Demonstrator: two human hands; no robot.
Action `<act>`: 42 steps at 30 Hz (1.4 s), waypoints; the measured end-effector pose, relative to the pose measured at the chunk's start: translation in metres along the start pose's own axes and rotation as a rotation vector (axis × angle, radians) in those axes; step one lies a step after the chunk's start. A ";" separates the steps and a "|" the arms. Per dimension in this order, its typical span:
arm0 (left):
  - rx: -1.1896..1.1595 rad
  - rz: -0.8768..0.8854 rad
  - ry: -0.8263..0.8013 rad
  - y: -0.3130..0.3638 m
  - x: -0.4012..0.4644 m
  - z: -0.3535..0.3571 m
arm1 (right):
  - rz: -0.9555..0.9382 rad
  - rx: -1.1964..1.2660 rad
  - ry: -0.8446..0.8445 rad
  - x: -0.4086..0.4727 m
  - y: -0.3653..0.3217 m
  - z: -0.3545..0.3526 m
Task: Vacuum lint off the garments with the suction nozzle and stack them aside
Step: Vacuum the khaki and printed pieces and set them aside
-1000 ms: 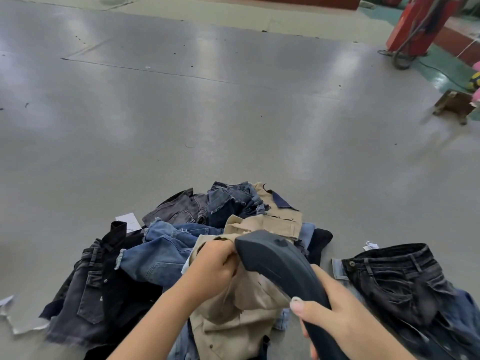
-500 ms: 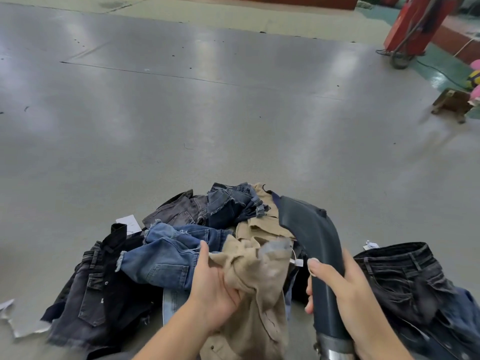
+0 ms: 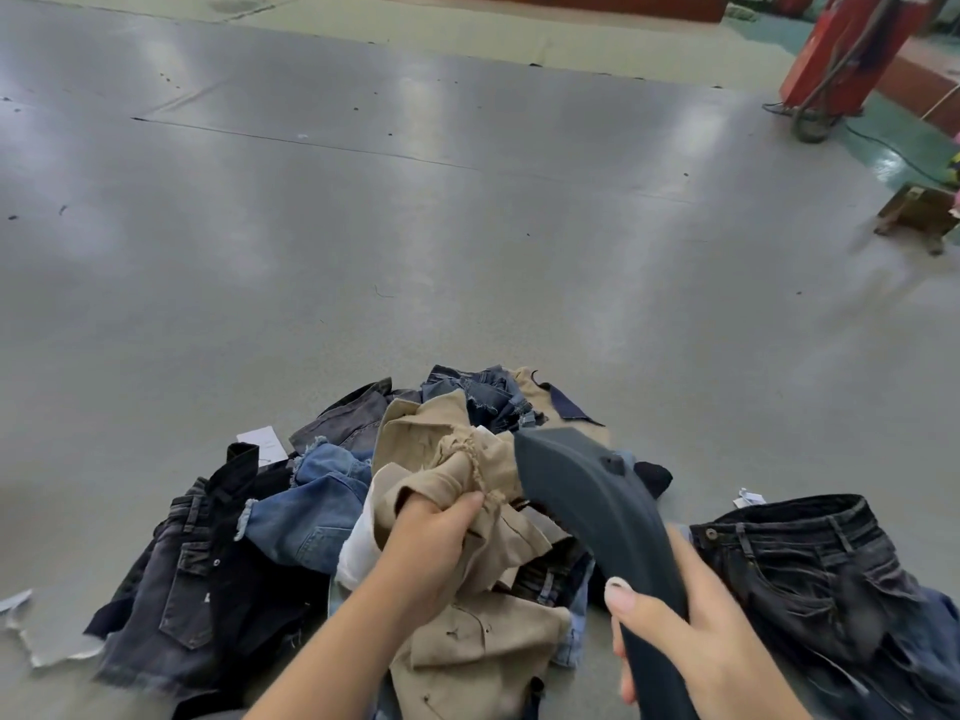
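Observation:
A heap of garments point(image 3: 291, 522), blue and black denim with tan pieces, lies on the grey floor in front of me. My left hand point(image 3: 434, 548) grips a bunched tan garment point(image 3: 457, 470) and holds it up over the heap. My right hand point(image 3: 691, 631) is closed around the dark grey suction nozzle point(image 3: 587, 491). The nozzle's tip presses against the tan cloth just right of my left fingers. To the right, black jeans point(image 3: 810, 569) lie apart from the heap on top of other denim.
A grey floor point(image 3: 415, 241) stretches ahead. A red machine with hoses point(image 3: 852, 49) stands at the far right, and a low wooden stool point(image 3: 919, 215) is nearer. White paper tags point(image 3: 262, 444) and a cloth scrap point(image 3: 47, 636) lie by the heap's left side.
The nozzle tip swung right and up, then came back left against the tan garment. My left hand regripped the tan cloth and raised it higher over the heap.

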State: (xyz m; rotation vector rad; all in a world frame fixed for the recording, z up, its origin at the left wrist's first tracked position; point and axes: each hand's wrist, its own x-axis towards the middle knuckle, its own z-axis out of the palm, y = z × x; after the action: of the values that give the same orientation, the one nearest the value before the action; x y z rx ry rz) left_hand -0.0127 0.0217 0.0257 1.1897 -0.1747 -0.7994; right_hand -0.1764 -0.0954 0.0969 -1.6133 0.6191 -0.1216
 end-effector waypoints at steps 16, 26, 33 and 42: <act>0.469 0.139 -0.292 -0.008 -0.005 -0.007 | 0.047 0.017 0.002 0.009 -0.004 0.015; -0.531 -0.552 0.227 -0.014 -0.010 -0.003 | 0.010 0.094 0.171 0.015 -0.004 -0.002; -0.455 -0.408 0.133 -0.006 -0.008 0.002 | 0.010 0.108 0.142 0.008 -0.001 -0.005; -0.601 -0.304 -0.014 -0.012 -0.007 -0.008 | 0.206 0.131 -0.058 0.000 0.009 0.003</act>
State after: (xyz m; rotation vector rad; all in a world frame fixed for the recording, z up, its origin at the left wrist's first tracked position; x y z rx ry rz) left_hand -0.0191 0.0304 0.0135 0.6446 0.2316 -1.0341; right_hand -0.1782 -0.0930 0.0877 -1.4133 0.7132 0.0360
